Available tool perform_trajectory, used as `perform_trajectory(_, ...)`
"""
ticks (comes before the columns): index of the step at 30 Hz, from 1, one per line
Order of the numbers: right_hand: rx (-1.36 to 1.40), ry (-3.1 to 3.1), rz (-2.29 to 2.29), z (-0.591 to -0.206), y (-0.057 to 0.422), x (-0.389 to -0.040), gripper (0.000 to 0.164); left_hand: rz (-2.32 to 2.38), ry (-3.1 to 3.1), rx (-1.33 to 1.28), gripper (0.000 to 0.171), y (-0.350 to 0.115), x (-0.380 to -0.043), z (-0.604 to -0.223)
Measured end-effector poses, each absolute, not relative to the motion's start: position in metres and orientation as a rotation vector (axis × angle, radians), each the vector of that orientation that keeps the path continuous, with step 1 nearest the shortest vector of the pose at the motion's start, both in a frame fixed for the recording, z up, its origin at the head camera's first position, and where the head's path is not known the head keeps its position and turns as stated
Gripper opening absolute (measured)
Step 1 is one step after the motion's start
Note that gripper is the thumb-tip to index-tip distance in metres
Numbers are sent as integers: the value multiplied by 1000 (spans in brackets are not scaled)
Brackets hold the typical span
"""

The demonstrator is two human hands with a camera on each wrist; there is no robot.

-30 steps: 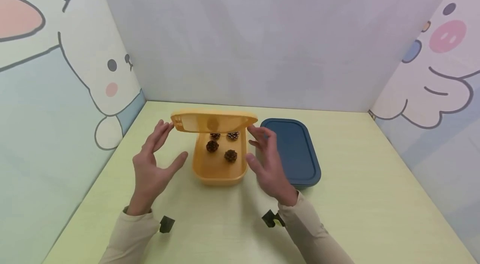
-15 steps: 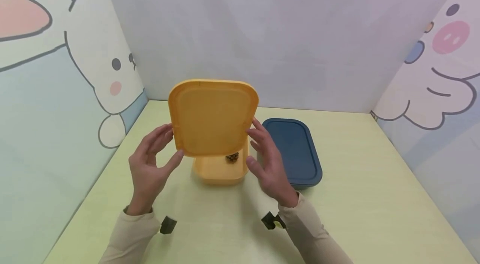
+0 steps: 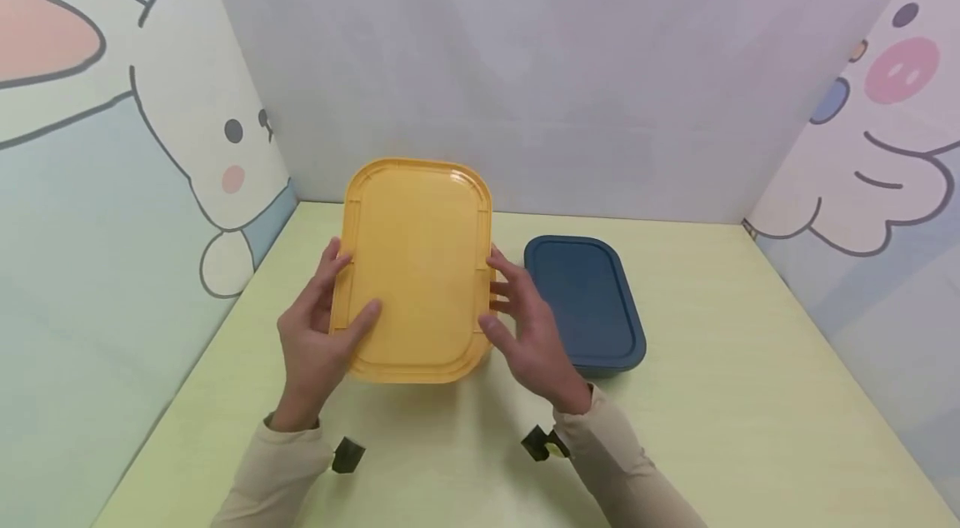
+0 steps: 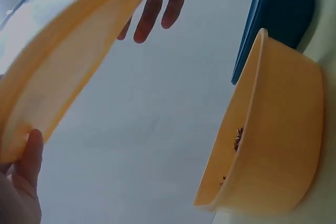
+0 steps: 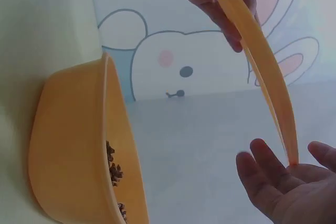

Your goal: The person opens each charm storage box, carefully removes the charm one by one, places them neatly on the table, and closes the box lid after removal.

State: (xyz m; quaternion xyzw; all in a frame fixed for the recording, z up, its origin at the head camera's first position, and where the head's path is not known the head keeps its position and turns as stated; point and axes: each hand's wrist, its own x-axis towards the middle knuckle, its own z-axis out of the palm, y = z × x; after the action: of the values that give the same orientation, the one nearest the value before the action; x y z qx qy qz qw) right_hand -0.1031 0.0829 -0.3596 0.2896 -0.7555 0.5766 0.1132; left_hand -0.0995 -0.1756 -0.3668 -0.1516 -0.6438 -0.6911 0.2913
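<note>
A yellow rectangular lid [image 3: 416,261] is held raised and tilted, its outer face toward the head camera. My left hand [image 3: 311,345] pinches its left edge, thumb on the upper face and fingers behind. At the opposite edge, my right hand [image 3: 536,341] touches the lid with loosely spread fingers; its thumb stands away from the rim in the right wrist view. Below is an uncovered yellow box [image 4: 283,129], mostly hidden by the lid in the head view. Brown pine cones [image 5: 114,171] show inside it, just past the rim.
To the right of the yellow box sits a dark blue box with its lid on [image 3: 585,303]. The pale yellow-green table [image 3: 750,395] is bounded by a grey back wall [image 3: 510,78] and side walls with cartoon animals.
The lid has swung from nearly edge-on to facing the head camera, and it now covers the pine cones in that view. My left thumb has moved onto its face.
</note>
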Motion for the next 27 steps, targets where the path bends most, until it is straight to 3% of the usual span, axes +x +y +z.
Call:
perform_trajectory(7, 838, -2311, 1753, -364, 78, -105, 61, -1748, -2071, -104, 59, -176, -94, -372)
perform_trajectory(17, 928, -2329, 1875, -369, 77, -110, 60, -2045, -2128, 35, 68, -188, -90, -371)
perform_trajectory(27, 849, -2433, 1857, -373, 81, -112, 61, -2155, -2069, 158, 70, -204, -87, -378)
